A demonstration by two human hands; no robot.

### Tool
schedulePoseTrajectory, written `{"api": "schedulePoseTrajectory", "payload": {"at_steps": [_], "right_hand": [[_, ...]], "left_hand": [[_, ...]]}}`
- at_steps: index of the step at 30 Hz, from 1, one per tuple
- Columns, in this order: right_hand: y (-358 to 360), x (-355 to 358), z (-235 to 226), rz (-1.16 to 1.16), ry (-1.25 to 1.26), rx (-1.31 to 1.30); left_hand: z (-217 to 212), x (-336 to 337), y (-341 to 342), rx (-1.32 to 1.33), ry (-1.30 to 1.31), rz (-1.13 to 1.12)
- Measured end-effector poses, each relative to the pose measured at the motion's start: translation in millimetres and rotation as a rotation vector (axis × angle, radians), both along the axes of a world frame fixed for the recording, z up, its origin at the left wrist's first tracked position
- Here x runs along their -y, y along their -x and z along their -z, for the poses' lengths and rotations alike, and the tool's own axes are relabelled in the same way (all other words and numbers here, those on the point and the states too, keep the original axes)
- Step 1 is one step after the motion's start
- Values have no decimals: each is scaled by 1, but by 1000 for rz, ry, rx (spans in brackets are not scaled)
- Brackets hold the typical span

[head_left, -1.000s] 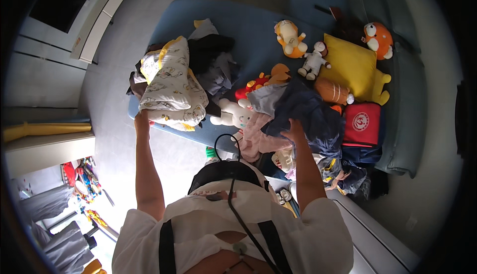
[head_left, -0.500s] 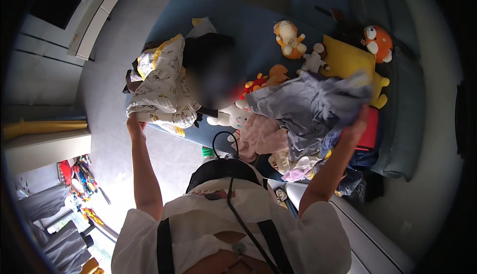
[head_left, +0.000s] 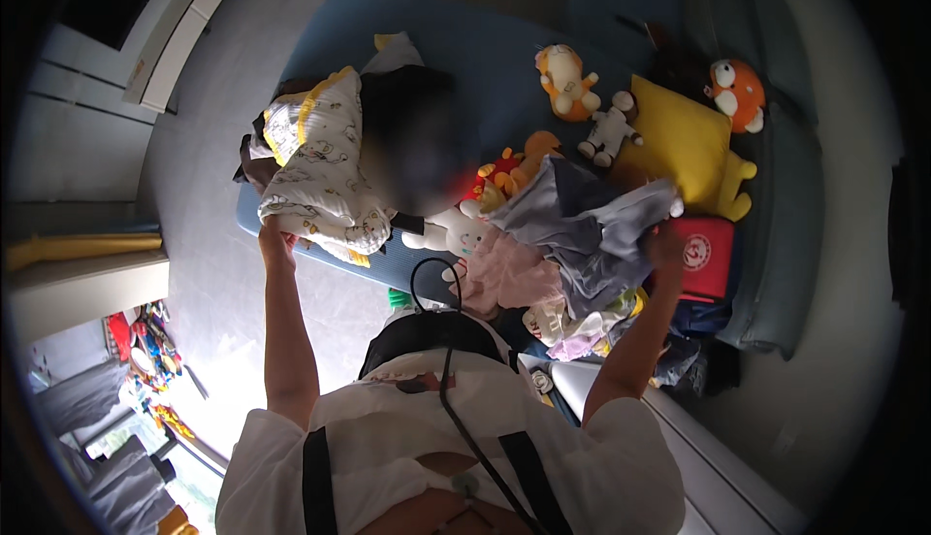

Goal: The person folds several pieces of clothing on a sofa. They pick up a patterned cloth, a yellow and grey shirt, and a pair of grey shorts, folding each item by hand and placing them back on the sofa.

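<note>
My left hand point(head_left: 277, 238) pinches the lower edge of a white printed cloth point(head_left: 315, 171) with a yellow border, bunched over the left end of a blue couch seat. On the right, my right hand point(head_left: 666, 247) is closed at the edge of a grey-blue garment point(head_left: 582, 220); its fingers are blurred. That garment spreads loosely over a pile, partly covering a pink fluffy cloth point(head_left: 499, 268). Beside the pile lies a white plush toy point(head_left: 456, 232), and just right of my right hand is a red box-like item point(head_left: 706, 259).
Plush toys lie farther back: an orange-and-cream one point(head_left: 567, 82), a white-and-brown doll point(head_left: 611, 130) and an orange animal point(head_left: 737, 96). A yellow cushion point(head_left: 674, 137) rests near the blue couch point(head_left: 427, 16). Dark clothing point(head_left: 407, 94) sits mid-couch, partly blurred. Colourful toys point(head_left: 150, 356) lie on the floor at left.
My right hand has moved left and inward with the grey-blue garment, which has dropped lower, uncovering the doll and more of the red item. My left hand has shifted slightly right, still holding the cloth.
</note>
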State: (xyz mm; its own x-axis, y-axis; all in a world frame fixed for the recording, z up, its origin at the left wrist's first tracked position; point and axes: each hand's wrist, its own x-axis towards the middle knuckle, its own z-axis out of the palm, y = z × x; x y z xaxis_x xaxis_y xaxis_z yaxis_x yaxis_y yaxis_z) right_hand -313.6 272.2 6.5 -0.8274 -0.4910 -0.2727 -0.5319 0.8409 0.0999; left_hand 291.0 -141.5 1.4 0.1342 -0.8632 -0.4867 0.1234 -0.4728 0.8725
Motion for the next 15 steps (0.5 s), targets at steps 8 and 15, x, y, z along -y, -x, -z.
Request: {"api": "schedulePoseTrajectory", "payload": {"at_steps": [8, 15], "right_hand": [[-174, 199, 112, 217, 747, 1149], [-234, 308, 226, 772, 730, 1408]], "left_hand": [[9, -14, -3, -65, -49, -31], [25, -29, -2, -15, -160, -62]]}}
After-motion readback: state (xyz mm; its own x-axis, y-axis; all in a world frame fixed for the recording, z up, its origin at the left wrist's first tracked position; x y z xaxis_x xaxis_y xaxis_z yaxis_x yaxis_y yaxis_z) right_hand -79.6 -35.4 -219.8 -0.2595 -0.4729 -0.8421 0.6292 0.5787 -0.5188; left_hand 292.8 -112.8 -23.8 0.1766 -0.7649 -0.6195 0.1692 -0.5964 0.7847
